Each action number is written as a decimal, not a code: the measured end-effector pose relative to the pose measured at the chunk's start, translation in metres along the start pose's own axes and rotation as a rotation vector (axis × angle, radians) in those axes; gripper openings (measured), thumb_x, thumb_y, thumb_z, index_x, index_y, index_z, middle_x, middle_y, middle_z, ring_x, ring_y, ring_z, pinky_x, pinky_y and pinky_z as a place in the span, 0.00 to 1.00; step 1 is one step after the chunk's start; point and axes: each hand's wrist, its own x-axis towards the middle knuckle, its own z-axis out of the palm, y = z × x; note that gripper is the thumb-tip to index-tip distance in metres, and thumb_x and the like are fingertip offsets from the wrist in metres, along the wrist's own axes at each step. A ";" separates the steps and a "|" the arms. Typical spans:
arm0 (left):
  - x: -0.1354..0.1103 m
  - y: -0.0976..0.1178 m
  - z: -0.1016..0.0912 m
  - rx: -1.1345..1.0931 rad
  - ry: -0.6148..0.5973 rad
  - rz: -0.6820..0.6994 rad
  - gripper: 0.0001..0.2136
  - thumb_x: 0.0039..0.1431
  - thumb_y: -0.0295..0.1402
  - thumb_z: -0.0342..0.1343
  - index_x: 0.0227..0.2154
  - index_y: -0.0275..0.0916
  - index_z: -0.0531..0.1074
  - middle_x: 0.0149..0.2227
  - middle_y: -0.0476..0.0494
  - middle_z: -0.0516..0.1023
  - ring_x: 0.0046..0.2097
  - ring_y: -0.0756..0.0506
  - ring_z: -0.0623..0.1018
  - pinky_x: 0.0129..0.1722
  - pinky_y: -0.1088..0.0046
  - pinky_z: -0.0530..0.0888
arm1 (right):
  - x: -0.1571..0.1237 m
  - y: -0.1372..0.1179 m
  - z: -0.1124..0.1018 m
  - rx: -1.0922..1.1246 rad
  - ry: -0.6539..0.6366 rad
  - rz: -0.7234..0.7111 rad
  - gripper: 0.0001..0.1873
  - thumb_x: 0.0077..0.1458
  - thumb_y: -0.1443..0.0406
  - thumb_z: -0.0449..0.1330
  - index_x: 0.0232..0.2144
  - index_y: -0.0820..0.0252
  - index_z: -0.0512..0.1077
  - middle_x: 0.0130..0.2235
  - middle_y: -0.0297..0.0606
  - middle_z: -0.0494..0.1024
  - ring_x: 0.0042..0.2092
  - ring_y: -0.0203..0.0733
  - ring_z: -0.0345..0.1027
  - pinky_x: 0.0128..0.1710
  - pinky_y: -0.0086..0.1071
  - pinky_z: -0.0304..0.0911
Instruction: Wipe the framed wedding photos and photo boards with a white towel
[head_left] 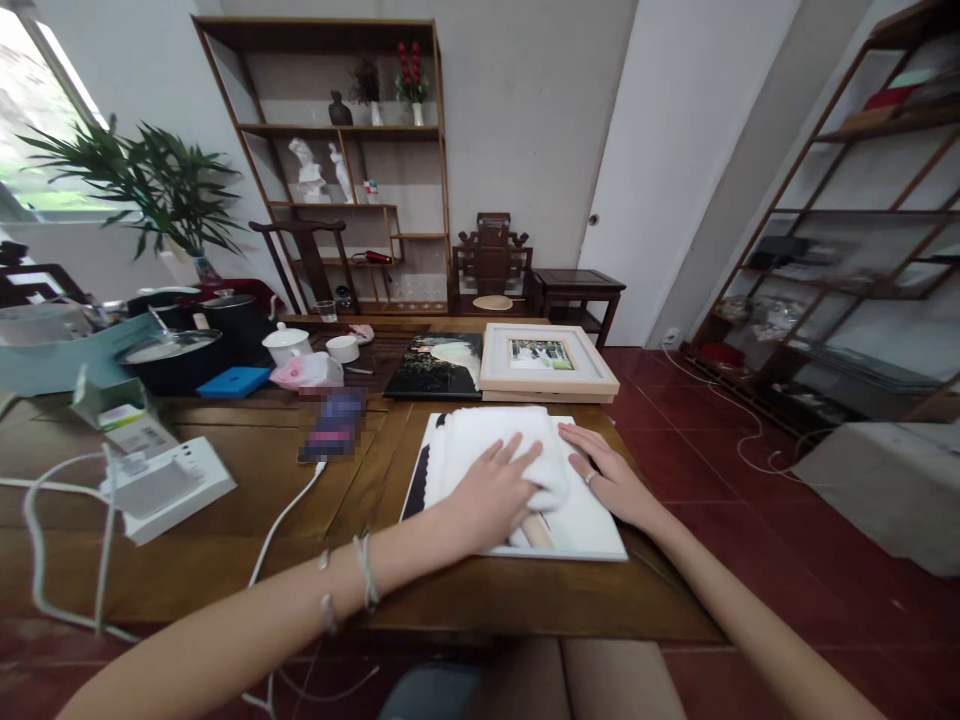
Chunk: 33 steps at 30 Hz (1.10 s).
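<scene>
A folded white towel [465, 452] lies over a flat picture panel [600, 535] on the wooden table in front of me. My left hand [491, 495] rests on top of the towel, its fingers stretched out and spread. Against the panel's right side lies my right hand [611, 485], fingers extended over its edge and a ring on one of them. Most of the panel's picture is covered by the towel and my left hand; pale areas and a dark left edge show.
Behind the panel are a dark photo panel [435, 366] and a light wood-framed wedding photo [551, 365]. A phone [334, 425] on a white cable lies to the left, near white boxes [176, 490], a blue case [232, 382], cups and pots. The table's right edge is close to my right forearm.
</scene>
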 end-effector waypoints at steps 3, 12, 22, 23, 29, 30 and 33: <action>0.022 -0.018 0.002 0.009 0.007 -0.079 0.13 0.58 0.33 0.51 0.45 0.41 0.72 0.63 0.41 0.51 0.61 0.34 0.55 0.56 0.56 0.58 | 0.000 0.000 0.000 -0.007 -0.011 0.000 0.21 0.59 0.60 0.49 0.53 0.56 0.65 0.57 0.44 0.65 0.60 0.48 0.53 0.59 0.49 0.50; 0.007 0.026 0.005 0.087 -0.017 0.024 0.11 0.57 0.31 0.51 0.40 0.38 0.75 0.61 0.36 0.55 0.60 0.29 0.57 0.53 0.50 0.59 | 0.000 -0.001 0.000 -0.023 0.002 -0.016 0.20 0.58 0.64 0.49 0.53 0.54 0.64 0.56 0.43 0.66 0.59 0.48 0.55 0.59 0.51 0.51; -0.026 0.052 -0.011 0.078 0.031 0.165 0.12 0.59 0.30 0.48 0.38 0.38 0.76 0.61 0.37 0.56 0.59 0.30 0.60 0.50 0.54 0.65 | 0.000 0.000 -0.001 0.047 0.007 -0.025 0.22 0.56 0.67 0.49 0.52 0.51 0.66 0.56 0.40 0.66 0.59 0.48 0.55 0.60 0.51 0.48; -0.019 0.044 -0.009 0.073 0.007 0.150 0.11 0.58 0.30 0.49 0.38 0.38 0.76 0.61 0.37 0.57 0.59 0.29 0.59 0.51 0.54 0.64 | 0.000 -0.001 -0.002 0.058 0.012 -0.004 0.21 0.56 0.65 0.49 0.52 0.52 0.67 0.57 0.40 0.66 0.60 0.48 0.55 0.60 0.51 0.47; 0.043 -0.002 0.008 0.108 0.021 0.043 0.13 0.58 0.32 0.49 0.44 0.37 0.73 0.61 0.36 0.56 0.59 0.31 0.59 0.52 0.54 0.62 | 0.002 0.000 -0.003 0.371 0.235 0.247 0.20 0.58 0.53 0.48 0.48 0.50 0.68 0.63 0.38 0.54 0.58 0.50 0.58 0.51 0.46 0.62; 0.053 -0.007 0.011 0.104 0.039 0.041 0.13 0.59 0.32 0.48 0.44 0.37 0.72 0.61 0.36 0.56 0.59 0.31 0.58 0.53 0.54 0.61 | 0.002 0.000 -0.002 0.435 0.257 0.288 0.20 0.57 0.51 0.48 0.48 0.49 0.68 0.64 0.37 0.52 0.58 0.51 0.58 0.48 0.45 0.65; 0.073 -0.012 0.017 0.075 0.080 0.057 0.13 0.60 0.33 0.46 0.44 0.37 0.72 0.61 0.37 0.57 0.60 0.33 0.58 0.53 0.53 0.60 | 0.003 0.002 -0.001 0.573 0.296 0.360 0.23 0.55 0.48 0.49 0.48 0.48 0.68 0.65 0.35 0.49 0.59 0.52 0.56 0.47 0.44 0.66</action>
